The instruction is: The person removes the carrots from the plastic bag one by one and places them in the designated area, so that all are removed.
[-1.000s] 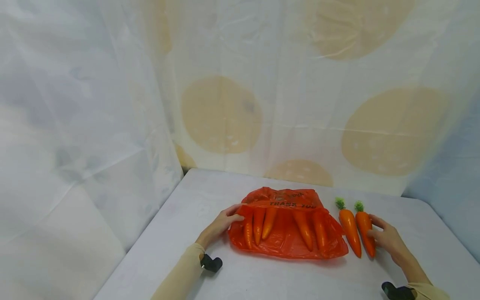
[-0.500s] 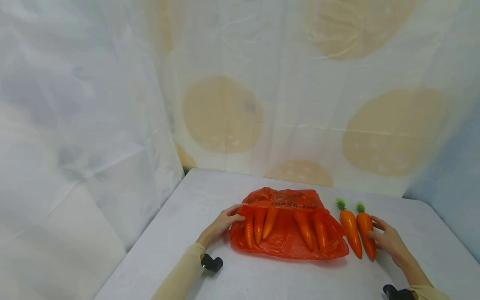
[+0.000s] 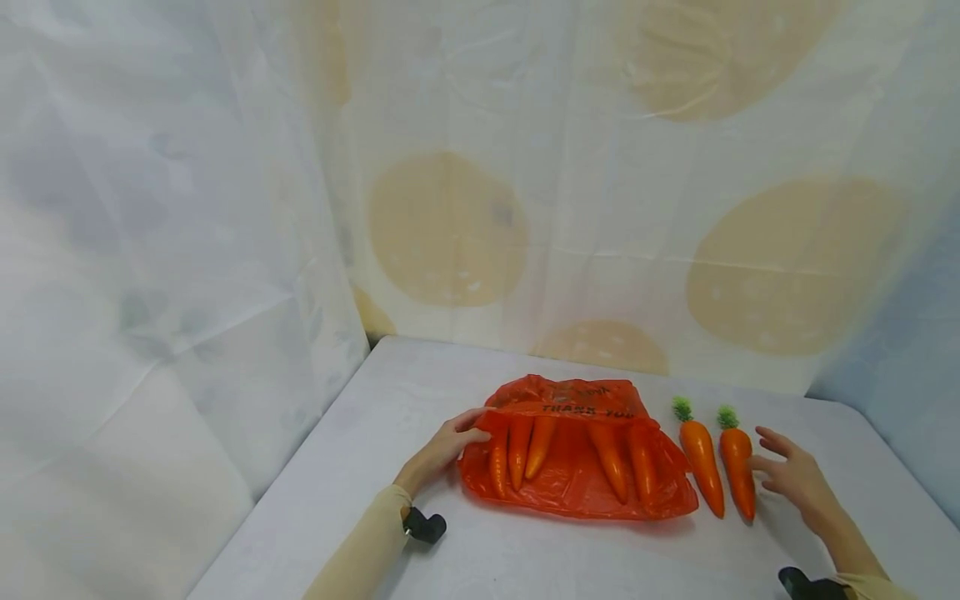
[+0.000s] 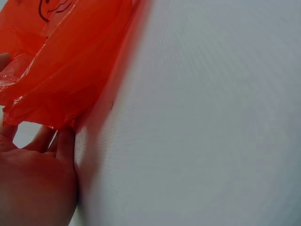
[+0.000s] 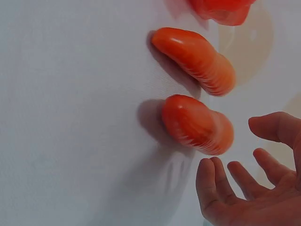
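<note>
A red plastic bag (image 3: pixel 577 492) printed "THANK YOU" lies on the white table with its mouth toward me. Several orange carrots (image 3: pixel 540 446) are inside, tips pointing out. My left hand (image 3: pixel 444 450) holds the bag's left edge. In the left wrist view, the fingers (image 4: pixel 42 139) go behind the plastic and the thumb lies over it. Right of the bag, a carrot with a green top (image 3: pixel 701 462) lies beside the rightmost carrot (image 3: pixel 738 471). My right hand (image 3: pixel 801 482) hovers just right of that one, fingers spread and holding nothing; the right wrist view shows a gap between them.
The table (image 3: pixel 570 567) has its back edge against a pale curtain (image 3: pixel 585 275) with tan circles. Another white sheet (image 3: pixel 172 333) hangs along the left side. A black wrist device (image 3: pixel 424 527) sits on the left sleeve, and a similar one on the right.
My right hand has come off the rightmost carrot and moved right. That carrot has shifted slightly right, widening its gap from the neighbouring carrot. The left hand and bag stay put.
</note>
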Motion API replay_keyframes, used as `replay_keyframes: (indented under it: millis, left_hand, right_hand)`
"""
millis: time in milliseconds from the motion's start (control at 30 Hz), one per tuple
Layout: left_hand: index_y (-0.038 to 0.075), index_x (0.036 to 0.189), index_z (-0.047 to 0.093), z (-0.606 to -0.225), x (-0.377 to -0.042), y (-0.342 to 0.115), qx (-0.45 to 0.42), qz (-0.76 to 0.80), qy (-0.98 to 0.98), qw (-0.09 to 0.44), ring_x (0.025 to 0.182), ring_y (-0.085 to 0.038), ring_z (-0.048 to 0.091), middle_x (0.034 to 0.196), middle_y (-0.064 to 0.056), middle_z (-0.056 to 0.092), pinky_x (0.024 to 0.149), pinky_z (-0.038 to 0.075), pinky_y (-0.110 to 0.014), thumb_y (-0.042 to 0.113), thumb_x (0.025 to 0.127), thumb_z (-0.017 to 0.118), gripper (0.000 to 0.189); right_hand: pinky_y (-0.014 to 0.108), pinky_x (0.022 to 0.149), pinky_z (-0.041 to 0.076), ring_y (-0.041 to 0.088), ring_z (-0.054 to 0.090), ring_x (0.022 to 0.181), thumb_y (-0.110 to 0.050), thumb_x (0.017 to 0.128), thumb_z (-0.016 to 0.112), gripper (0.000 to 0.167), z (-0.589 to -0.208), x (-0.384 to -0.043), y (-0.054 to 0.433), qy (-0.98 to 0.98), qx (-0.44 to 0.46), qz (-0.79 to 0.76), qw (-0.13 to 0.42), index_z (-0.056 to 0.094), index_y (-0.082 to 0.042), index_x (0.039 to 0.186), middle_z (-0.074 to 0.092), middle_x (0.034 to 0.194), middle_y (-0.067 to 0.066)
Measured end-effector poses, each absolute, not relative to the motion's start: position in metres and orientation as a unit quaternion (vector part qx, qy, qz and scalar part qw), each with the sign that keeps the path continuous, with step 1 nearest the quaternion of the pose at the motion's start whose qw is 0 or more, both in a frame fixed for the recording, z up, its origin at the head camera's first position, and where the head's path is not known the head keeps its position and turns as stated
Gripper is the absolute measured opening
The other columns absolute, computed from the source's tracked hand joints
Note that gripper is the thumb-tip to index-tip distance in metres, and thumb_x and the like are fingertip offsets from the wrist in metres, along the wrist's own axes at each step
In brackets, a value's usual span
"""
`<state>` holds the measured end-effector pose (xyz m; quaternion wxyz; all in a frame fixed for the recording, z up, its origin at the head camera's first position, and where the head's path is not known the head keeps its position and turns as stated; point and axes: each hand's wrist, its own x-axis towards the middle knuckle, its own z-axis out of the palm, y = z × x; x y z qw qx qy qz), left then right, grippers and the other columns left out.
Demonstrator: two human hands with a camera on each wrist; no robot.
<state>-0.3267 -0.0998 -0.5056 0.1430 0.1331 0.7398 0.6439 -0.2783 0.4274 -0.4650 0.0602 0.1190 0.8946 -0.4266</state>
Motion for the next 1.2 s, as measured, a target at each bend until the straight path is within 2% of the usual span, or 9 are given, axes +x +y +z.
replay_keyframes:
  millis: [167, 233, 367, 533, 633, 700, 967, 1067, 1200]
  left_hand:
    - [0.025, 0.142, 0.053, -0.508, -0.327, -0.102, 0.133, 0.643, 0.741, 0.143, 0.129, -0.024, 0.048, 0.140, -0.001, 0.056, 0.114, 0.035, -0.051, 0.029, 0.095, 0.061, 0.048]
    - [0.025, 0.142, 0.053, -0.510, -0.328, -0.103, 0.132, 0.643, 0.741, 0.142, 0.130, -0.025, 0.048, 0.141, -0.002, 0.055, 0.114, 0.034, -0.051, 0.029, 0.095, 0.061, 0.048]
    - [0.026, 0.142, 0.053, -0.511, -0.329, -0.105, 0.129, 0.644, 0.741, 0.139, 0.129, -0.024, 0.048, 0.141, -0.001, 0.056, 0.114, 0.035, -0.051, 0.029, 0.095, 0.061, 0.048]
    - [0.026, 0.143, 0.052, -0.511, -0.330, -0.104, 0.128, 0.645, 0.740, 0.142, 0.129, -0.024, 0.049, 0.140, -0.001, 0.056, 0.113, 0.035, -0.050, 0.031, 0.095, 0.062, 0.050]
    - [0.025, 0.144, 0.051, -0.510, -0.330, -0.104, 0.129, 0.647, 0.737, 0.145, 0.129, -0.024, 0.049, 0.141, -0.002, 0.056, 0.113, 0.036, -0.050, 0.031, 0.095, 0.062, 0.051]
    - [0.025, 0.144, 0.051, -0.509, -0.329, -0.104, 0.128, 0.648, 0.737, 0.146, 0.129, -0.024, 0.049, 0.141, -0.002, 0.056, 0.113, 0.036, -0.050, 0.031, 0.095, 0.062, 0.051]
    - [0.025, 0.144, 0.051, -0.507, -0.328, -0.102, 0.124, 0.648, 0.736, 0.149, 0.129, -0.024, 0.049, 0.141, -0.002, 0.056, 0.113, 0.036, -0.051, 0.029, 0.095, 0.062, 0.050]
    - [0.025, 0.144, 0.051, -0.507, -0.328, -0.101, 0.125, 0.649, 0.735, 0.150, 0.129, -0.025, 0.049, 0.141, -0.002, 0.056, 0.112, 0.037, -0.051, 0.029, 0.095, 0.061, 0.050]
    - [0.025, 0.143, 0.052, -0.507, -0.327, -0.099, 0.124, 0.651, 0.734, 0.148, 0.128, -0.024, 0.050, 0.140, -0.002, 0.056, 0.113, 0.035, -0.050, 0.028, 0.095, 0.062, 0.049]
  right_hand:
    - [0.055, 0.092, 0.052, 0.058, 0.030, 0.130, -0.026, 0.099, 0.052, 0.079, -0.456, -0.275, 0.427, 0.895, 0.104, -0.431, 0.052, 0.004, 0.005, 0.154, 0.012, 0.151, 0.042]
    - [0.057, 0.094, 0.050, 0.059, 0.029, 0.130, -0.029, 0.099, 0.051, 0.080, -0.450, -0.272, 0.424, 0.895, 0.089, -0.433, 0.051, 0.003, 0.005, 0.154, 0.011, 0.151, 0.043]
    - [0.054, 0.094, 0.052, 0.058, 0.032, 0.130, -0.030, 0.101, 0.050, 0.078, -0.439, -0.267, 0.412, 0.899, 0.067, -0.431, 0.041, 0.004, 0.004, 0.155, 0.012, 0.151, 0.042]
    - [0.065, 0.100, 0.041, 0.059, 0.031, 0.131, -0.028, 0.102, 0.049, 0.075, -0.427, -0.261, 0.396, 0.896, 0.050, -0.439, 0.038, 0.005, 0.001, 0.156, 0.012, 0.153, 0.040]
    - [0.074, 0.100, 0.033, 0.059, 0.027, 0.133, -0.028, 0.102, 0.048, 0.073, -0.419, -0.257, 0.384, 0.896, 0.036, -0.442, 0.034, 0.007, 0.000, 0.156, 0.013, 0.154, 0.038]
    - [0.076, 0.099, 0.031, 0.059, 0.027, 0.133, -0.028, 0.103, 0.049, 0.072, -0.415, -0.253, 0.375, 0.896, 0.022, -0.442, 0.025, 0.010, 0.000, 0.156, 0.016, 0.155, 0.037]
    - [0.066, 0.099, 0.039, 0.053, 0.038, 0.132, -0.035, 0.100, 0.055, 0.074, -0.400, -0.239, 0.339, 0.885, -0.030, -0.465, -0.019, 0.019, -0.003, 0.156, 0.025, 0.155, 0.030]
    - [0.066, 0.099, 0.040, 0.051, 0.039, 0.133, -0.034, 0.100, 0.056, 0.072, -0.394, -0.233, 0.323, 0.877, -0.049, -0.478, -0.016, 0.021, -0.004, 0.156, 0.027, 0.156, 0.028]
    - [0.059, 0.097, 0.047, 0.047, 0.043, 0.131, -0.029, 0.100, 0.057, 0.067, -0.388, -0.227, 0.305, 0.873, -0.067, -0.482, -0.007, 0.026, -0.005, 0.155, 0.033, 0.154, 0.026]
